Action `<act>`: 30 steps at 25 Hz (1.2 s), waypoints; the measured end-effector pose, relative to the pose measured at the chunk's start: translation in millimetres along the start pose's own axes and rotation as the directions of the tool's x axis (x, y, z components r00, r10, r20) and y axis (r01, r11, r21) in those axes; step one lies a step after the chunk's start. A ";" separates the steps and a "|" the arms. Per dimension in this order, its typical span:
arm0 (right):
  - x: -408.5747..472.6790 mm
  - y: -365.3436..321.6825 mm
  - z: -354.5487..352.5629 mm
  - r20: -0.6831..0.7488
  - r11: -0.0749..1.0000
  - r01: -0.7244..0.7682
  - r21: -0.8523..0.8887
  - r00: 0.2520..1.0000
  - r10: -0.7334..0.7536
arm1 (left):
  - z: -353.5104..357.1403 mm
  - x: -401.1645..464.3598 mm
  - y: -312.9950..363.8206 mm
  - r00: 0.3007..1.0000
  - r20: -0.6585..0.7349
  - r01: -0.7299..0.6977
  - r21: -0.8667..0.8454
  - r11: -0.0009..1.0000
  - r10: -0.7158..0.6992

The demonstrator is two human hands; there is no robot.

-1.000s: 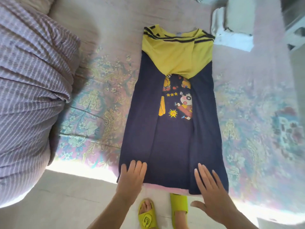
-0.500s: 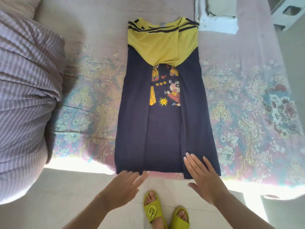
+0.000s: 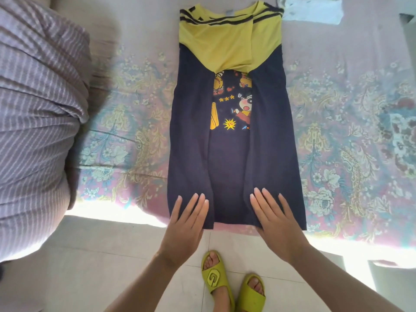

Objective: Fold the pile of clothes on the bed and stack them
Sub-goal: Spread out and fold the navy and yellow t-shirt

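Floral bedsheet (image 3: 337,131) covers the bed across mid frame, pale tiled floor (image 3: 78,266) below. Navy and yellow shirt (image 3: 191,143) lies flat at center, both sides folded inward, cartoon print showing between them. Left hand (image 3: 184,226) and right hand (image 3: 276,224) rest flat at the shirt's lower hem, fingers straight and slightly spread, gripping nothing. Striped bedding (image 3: 38,109) bulks at left. White folded cloth (image 3: 315,10) upper right. Yellow-green slippers (image 3: 234,287) at bottom center.
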State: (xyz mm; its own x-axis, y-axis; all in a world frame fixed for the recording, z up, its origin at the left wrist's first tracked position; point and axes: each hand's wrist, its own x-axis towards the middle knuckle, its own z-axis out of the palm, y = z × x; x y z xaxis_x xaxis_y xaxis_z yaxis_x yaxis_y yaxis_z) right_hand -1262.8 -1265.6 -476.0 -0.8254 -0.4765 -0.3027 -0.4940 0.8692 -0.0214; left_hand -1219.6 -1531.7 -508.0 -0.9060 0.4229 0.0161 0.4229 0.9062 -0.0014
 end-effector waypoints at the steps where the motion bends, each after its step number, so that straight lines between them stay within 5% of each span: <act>1: 1.6 0.1 3.6 0.043 0.999 0.023 -0.047 0.999 -0.021 | 3.0 0.2 1.1 0.999 0.047 -0.026 0.010 1.000 0.025; 3: 5.7 6.0 7.8 0.034 0.993 0.077 -0.086 0.997 -0.075 | 1.3 6.4 -8.8 0.987 0.157 -0.042 0.020 0.999 0.038; 12: 1.9 27.6 -9.4 -0.305 0.952 0.270 -0.145 0.903 -0.302 | -29.9 11.0 -37.0 0.985 -0.113 -0.135 -0.065 0.989 0.127; 15: -24.1 28.7 -23.5 -0.036 0.895 0.436 -0.100 0.897 -0.441 | -53.6 -1.3 -25.5 0.937 0.205 -0.258 -0.137 0.956 0.283; 18: -42.6 24.6 -54.1 0.277 0.947 0.323 0.004 0.909 -0.311 | -82.3 -5.7 -5.8 0.875 0.390 -0.205 -0.238 0.950 0.286; 20: -54.9 22.6 -65.0 0.424 0.941 0.302 0.152 0.840 -0.338 | -105.7 -10.5 7.1 0.812 0.500 -0.187 -0.264 0.946 0.300; 22: -75.5 22.0 -81.3 0.633 0.915 0.185 0.360 0.671 -0.385 | -132.9 -18.2 19.3 0.741 0.613 -0.073 -0.333 0.940 0.274; 24: -82.9 23.7 -110.3 0.700 0.885 0.017 0.465 0.605 -0.379 | -155.4 -19.2 25.2 0.651 0.700 0.069 -0.439 0.896 0.293; 27: -55.1 40.4 -159.6 0.800 0.867 -0.156 0.473 0.489 -0.348 | -184.4 11.7 9.3 0.639 0.717 0.246 -0.534 0.809 0.279; 30: 12.5 70.1 -192.8 0.792 0.856 -0.265 0.444 0.562 -0.237 | -183.5 77.1 -36.6 0.691 0.708 0.372 -0.521 0.768 0.146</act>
State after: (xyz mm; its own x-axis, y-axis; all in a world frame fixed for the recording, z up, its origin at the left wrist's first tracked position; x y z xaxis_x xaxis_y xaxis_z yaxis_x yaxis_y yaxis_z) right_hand -1360.5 -1236.0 -297.6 -0.1300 -0.3695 -0.9201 -0.0830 0.9288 -0.3613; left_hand -1302.2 -1533.3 -323.2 -0.5751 0.4284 -0.6970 -0.0045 0.8503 0.5263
